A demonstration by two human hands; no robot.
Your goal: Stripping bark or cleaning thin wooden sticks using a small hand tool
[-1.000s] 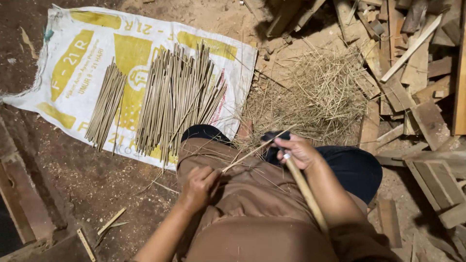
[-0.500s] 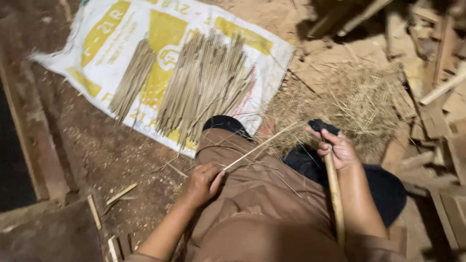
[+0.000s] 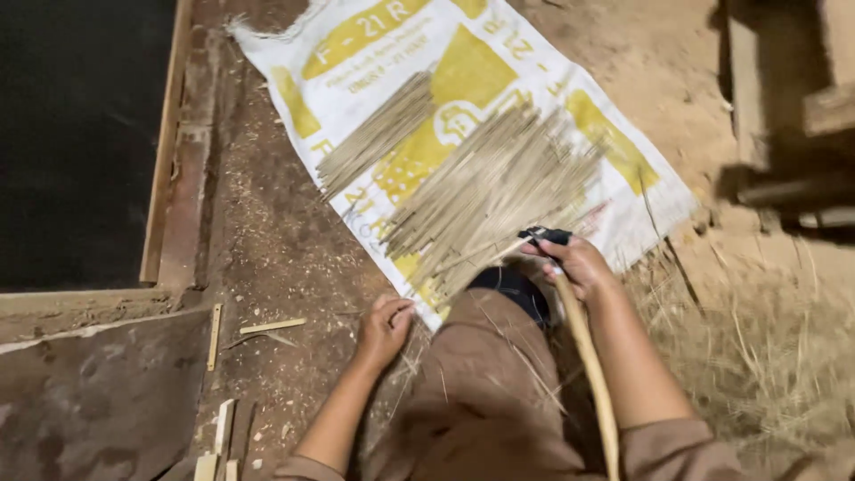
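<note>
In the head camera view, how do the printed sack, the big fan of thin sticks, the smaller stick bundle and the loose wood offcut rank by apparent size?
1. Printed sack
2. Big fan of thin sticks
3. Smaller stick bundle
4. Loose wood offcut

All lie on the ground, so nearness hardly skews this.

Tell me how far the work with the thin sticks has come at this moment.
Done: two heaps of thin pale bamboo sticks lie on the white and yellow woven sack. In hand: the right hand grips a long wooden-handled tool and a thin stick at the larger heap's edge; the left hand rests by the knee. Left: cannot tell; only straw-like shavings lie nearby.
</note>
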